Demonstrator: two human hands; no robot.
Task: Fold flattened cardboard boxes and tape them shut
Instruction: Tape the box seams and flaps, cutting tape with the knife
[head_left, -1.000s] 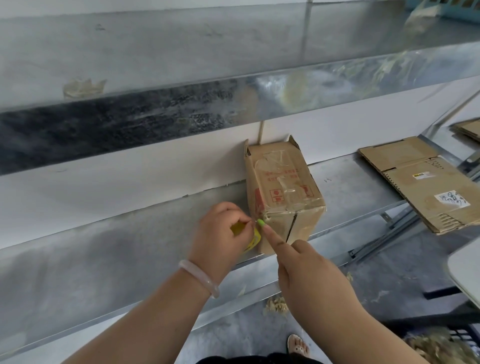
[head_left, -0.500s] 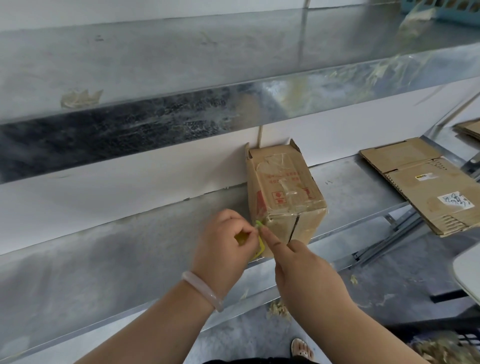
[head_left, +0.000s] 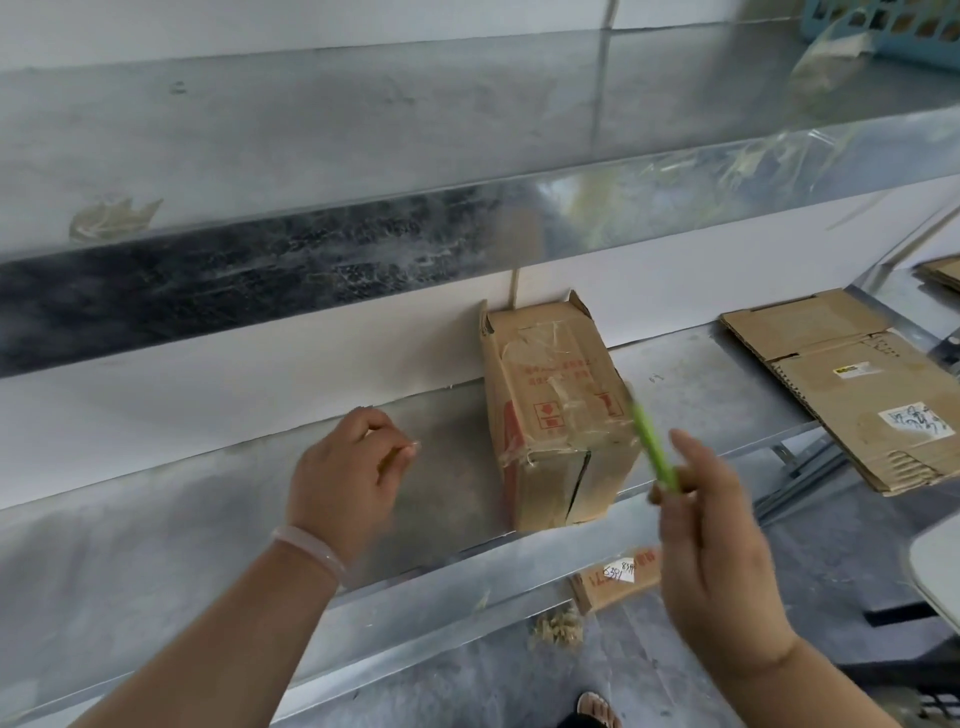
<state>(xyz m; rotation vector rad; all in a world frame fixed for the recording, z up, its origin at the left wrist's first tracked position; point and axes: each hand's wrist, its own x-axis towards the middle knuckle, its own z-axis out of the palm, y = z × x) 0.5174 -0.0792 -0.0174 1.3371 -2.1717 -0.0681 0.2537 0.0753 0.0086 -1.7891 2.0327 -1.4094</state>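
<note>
A small brown cardboard box (head_left: 556, 415) with red print lies on the metal shelf (head_left: 441, 478), its far end against the white wall. Clear tape crosses its top and wraps over the near end, where the flaps meet with a dark gap. My right hand (head_left: 711, 540) is in front of the box's right side and grips a thin green stick-like tool (head_left: 655, 449) that slants up across the box's corner. My left hand (head_left: 348, 467) hovers over the shelf to the left of the box, apart from it, fingers curled with nothing showing in them.
Flattened cardboard boxes (head_left: 852, 384) lie on the shelf at the right. An upper metal shelf (head_left: 467, 130) overhangs, with a blue basket (head_left: 883, 26) on it. A labelled cardboard scrap (head_left: 618, 574) lies on the floor below. A white surface (head_left: 940, 571) juts in at the right.
Both hands have pulled away from the box's near left corner: the left went left, the right went right with the green tool. The yellow thing in the left hand no longer shows.
</note>
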